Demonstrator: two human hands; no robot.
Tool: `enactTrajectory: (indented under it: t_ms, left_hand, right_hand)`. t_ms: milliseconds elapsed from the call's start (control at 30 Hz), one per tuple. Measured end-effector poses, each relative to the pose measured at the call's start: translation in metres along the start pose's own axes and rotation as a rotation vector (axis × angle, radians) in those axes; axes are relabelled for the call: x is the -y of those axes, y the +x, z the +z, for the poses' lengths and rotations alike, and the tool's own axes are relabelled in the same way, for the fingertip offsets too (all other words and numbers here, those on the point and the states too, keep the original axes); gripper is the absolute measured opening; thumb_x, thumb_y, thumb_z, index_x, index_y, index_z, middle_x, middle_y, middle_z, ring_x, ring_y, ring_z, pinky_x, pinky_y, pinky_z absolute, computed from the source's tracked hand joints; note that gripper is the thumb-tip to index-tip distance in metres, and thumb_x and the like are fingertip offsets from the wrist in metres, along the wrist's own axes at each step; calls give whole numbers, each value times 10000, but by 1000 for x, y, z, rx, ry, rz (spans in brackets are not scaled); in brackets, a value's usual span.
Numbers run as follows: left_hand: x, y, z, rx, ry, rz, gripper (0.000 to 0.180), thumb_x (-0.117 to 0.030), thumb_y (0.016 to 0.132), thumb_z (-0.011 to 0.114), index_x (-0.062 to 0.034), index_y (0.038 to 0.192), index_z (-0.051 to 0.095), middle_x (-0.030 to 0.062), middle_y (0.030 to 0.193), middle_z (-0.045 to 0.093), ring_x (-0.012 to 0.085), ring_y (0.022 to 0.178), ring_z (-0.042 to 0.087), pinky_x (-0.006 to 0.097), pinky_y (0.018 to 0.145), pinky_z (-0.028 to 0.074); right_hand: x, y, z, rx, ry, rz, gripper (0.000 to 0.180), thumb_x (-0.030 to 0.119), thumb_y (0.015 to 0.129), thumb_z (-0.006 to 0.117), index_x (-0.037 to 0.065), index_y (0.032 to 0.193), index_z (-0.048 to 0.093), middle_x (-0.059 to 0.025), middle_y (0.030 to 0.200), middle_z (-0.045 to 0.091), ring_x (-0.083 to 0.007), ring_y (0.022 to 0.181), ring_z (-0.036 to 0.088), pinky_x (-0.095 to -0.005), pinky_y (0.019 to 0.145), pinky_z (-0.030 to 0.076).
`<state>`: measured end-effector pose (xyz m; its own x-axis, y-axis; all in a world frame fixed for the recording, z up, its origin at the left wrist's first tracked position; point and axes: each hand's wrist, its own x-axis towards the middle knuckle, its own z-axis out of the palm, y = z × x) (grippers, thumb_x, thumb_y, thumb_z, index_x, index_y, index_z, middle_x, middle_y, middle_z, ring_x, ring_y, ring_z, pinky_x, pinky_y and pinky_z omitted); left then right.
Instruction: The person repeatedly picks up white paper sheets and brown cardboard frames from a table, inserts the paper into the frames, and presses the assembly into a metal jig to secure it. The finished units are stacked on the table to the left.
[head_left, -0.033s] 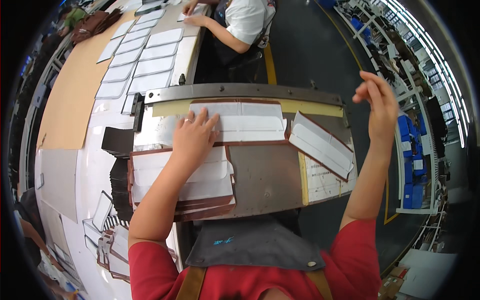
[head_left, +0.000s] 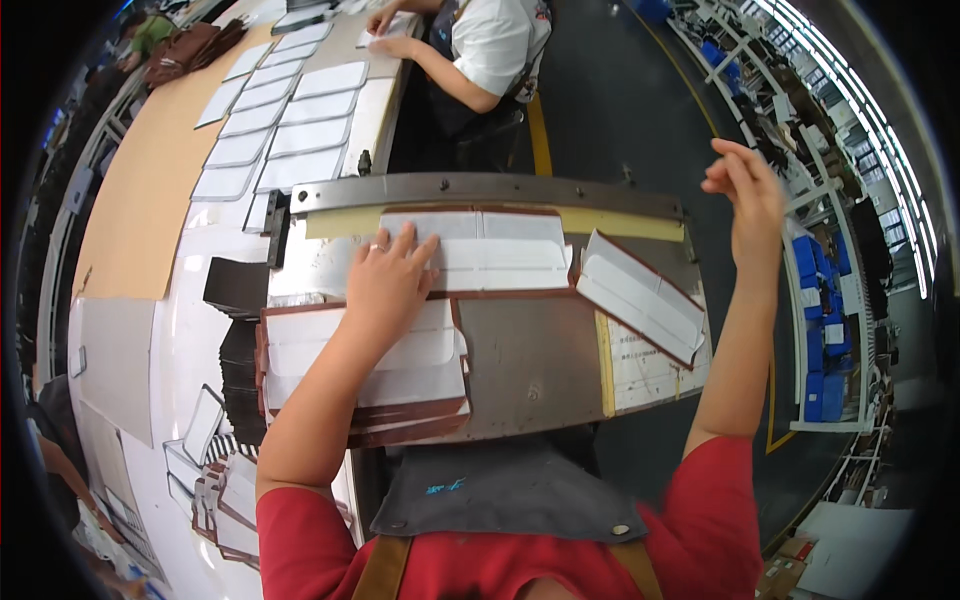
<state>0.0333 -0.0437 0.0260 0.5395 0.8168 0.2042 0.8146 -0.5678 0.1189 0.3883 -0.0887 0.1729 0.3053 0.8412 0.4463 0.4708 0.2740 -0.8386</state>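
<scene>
On the table (head_left: 535, 355), a panel (head_left: 500, 250) lies under our left fingers (head_left: 403, 240), a stack (head_left: 415, 350) nearer us, another panel (head_left: 642, 297) rightward of them.

The plate (head_left: 530, 365) beside the panel stack (head_left: 420, 365) is passable; a bar (head_left: 500, 188) blocks its far edge.

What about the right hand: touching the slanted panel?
No, the right hand is in the air right of the plate, apart from the slanted panel.
</scene>
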Motion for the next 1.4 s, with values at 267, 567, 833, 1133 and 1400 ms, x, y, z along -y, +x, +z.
enactTrajectory:
  t_ms: [267,567,833,1133,1400]
  left_hand:
    - [-3,1,-1,-7,-37,9,402,-201,805,645,-158,1196,559,145,1243,543,389,1060,562,442,866,463]
    - [-3,-2,0,-48,4,14,361,-200,804,644,-149,1157,586,155,1229,559,403,1037,579,438,869,469]
    - [-6,2,-3,-46,-17,4,350,-190,806,648,-155,1152,602,163,1221,574,411,1036,586,443,864,477]
    - [-3,2,-3,-36,-9,7,366,-169,801,652,-160,1164,602,145,1229,577,386,1030,596,422,838,490]
    - [-3,2,-1,-94,-31,24,339,-154,795,649,-151,1132,606,141,1190,591,369,1000,598,423,808,495]
  right_hand:
    - [-186,89,-24,256,-819,346,380,346,923,505,-7,969,639,-208,970,653,-379,980,607,-384,837,472]
    - [-208,103,-20,617,-620,840,391,336,922,527,-25,863,669,-98,822,653,-207,726,595,-367,685,458]
    - [-183,99,-13,589,-406,1011,176,137,755,644,-19,811,703,-118,792,661,-230,689,614,-393,664,469]
    - [-184,107,-5,565,-458,1054,144,152,771,649,25,806,707,-93,867,663,-204,774,607,-384,702,447]
    - [-180,102,-2,589,-518,1044,180,129,859,592,22,956,699,-124,923,674,-219,825,622,-387,731,475]
